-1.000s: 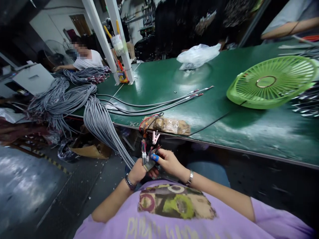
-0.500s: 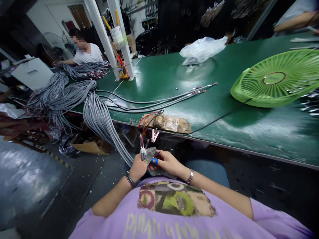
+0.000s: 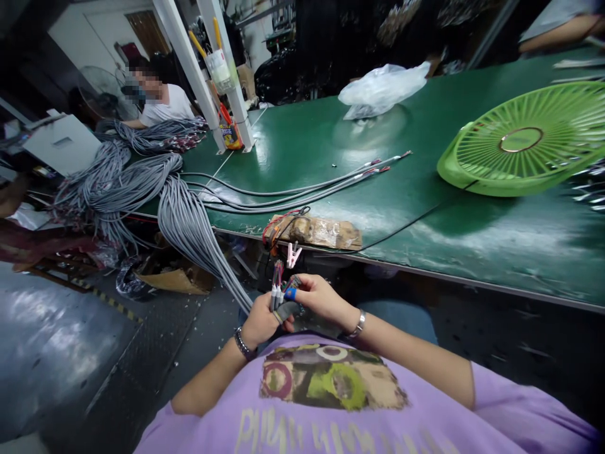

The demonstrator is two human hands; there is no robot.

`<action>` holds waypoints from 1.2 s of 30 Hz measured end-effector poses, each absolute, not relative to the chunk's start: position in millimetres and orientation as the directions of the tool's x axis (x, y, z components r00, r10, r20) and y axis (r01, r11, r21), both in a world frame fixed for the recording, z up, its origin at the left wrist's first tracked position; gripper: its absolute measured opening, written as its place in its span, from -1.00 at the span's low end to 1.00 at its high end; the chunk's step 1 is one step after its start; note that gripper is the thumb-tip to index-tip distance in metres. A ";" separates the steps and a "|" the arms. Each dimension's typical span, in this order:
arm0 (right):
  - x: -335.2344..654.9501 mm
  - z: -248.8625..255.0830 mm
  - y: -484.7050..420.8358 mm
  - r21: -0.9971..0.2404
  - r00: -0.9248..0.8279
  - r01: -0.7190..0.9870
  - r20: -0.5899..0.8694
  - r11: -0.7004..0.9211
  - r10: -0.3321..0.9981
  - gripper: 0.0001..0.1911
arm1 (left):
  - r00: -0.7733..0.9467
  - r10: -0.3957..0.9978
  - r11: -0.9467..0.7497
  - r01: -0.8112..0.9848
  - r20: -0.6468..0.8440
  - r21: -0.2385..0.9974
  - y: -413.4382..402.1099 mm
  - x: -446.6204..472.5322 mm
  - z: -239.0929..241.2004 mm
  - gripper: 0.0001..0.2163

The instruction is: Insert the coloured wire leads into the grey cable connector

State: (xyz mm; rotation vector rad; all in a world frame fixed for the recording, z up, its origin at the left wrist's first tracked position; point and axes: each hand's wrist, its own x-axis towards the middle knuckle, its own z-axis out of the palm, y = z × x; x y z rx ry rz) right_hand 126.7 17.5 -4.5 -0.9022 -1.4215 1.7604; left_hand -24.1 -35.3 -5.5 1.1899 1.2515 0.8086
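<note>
My left hand (image 3: 261, 320) is closed around a few grey cables (image 3: 231, 287) near their ends. White sleeves and thin coloured wires (image 3: 278, 272) stick up out of that grip. A grey covering shows on the left thumb. Close beside it, my right hand (image 3: 321, 301) pinches with thumb and forefinger near the wire ends; blue tape wraps one of its fingers. What lies between those fingertips is too small to make out. A pink clip (image 3: 293, 255) hangs at the table edge just beyond the hands, under a taped wooden block (image 3: 326, 233).
Bundles of grey cable (image 3: 137, 180) cover the left of the green table (image 3: 397, 208), with some ends stretched across it. A green fan (image 3: 524, 142) stands at right, a plastic bag (image 3: 382, 91) behind. A person (image 3: 165, 104) sits at far left.
My right hand has lifted slightly away from the left thumb, up towards the wire ends. The wires in my left hand now stand more upright and shifted a little right.
</note>
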 end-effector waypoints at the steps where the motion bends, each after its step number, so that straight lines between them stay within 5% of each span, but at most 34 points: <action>1: 124.5 -3.7 18.6 -0.981 -0.531 -0.092 -0.096 -0.170 0.842 -0.66 | 0.173 0.943 0.263 0.142 -0.285 0.954 -35.2 -24.2 -5.1 -0.63; 6: 120.4 -14.0 20.1 -0.927 -0.547 -0.189 -0.173 -0.323 0.819 -0.64 | 0.069 0.952 0.301 -0.010 -0.299 0.954 -34.2 -25.3 -5.7 -0.64; 9: 130.1 -24.1 16.0 -0.781 -0.629 -0.361 -0.199 -0.510 0.751 -0.57 | 0.018 0.954 0.299 -0.131 -0.299 0.945 -34.8 -27.7 -2.1 -0.66; 13: 150.2 -30.4 7.1 -0.498 -0.826 -0.485 -0.010 -0.719 0.564 -0.32 | -0.006 0.955 0.288 -0.217 -0.297 0.933 -36.0 -30.9 5.8 -0.70; 18: 159.1 -28.3 1.3 -0.433 -0.857 -0.509 0.171 -0.744 0.487 -0.19 | -0.006 0.955 0.284 -0.268 -0.297 0.920 -36.3 -32.1 9.2 -0.70; 25: 160.2 -30.5 2.0 -0.440 -0.867 -0.496 0.210 -0.748 0.451 -0.12 | 0.062 0.939 0.342 -0.302 -0.339 0.890 -35.1 -34.8 6.3 -0.72; 29: 160.6 -32.8 2.9 -0.470 -0.852 -0.500 0.114 -0.728 0.511 -0.22 | 0.044 0.932 0.356 -0.292 -0.360 0.887 -35.1 -32.2 6.4 -0.72; 33: 150.0 -28.4 4.6 -0.763 -0.691 -0.410 -0.098 -0.500 0.716 -0.59 | 0.030 0.939 0.335 -0.294 -0.341 0.895 -34.2 -26.1 6.3 -0.72; 36: 137.6 -19.2 4.6 -0.898 -0.632 -0.290 -0.080 -0.331 0.771 -0.62 | 0.007 0.948 0.306 -0.286 -0.318 0.908 -31.9 -22.0 3.8 -0.74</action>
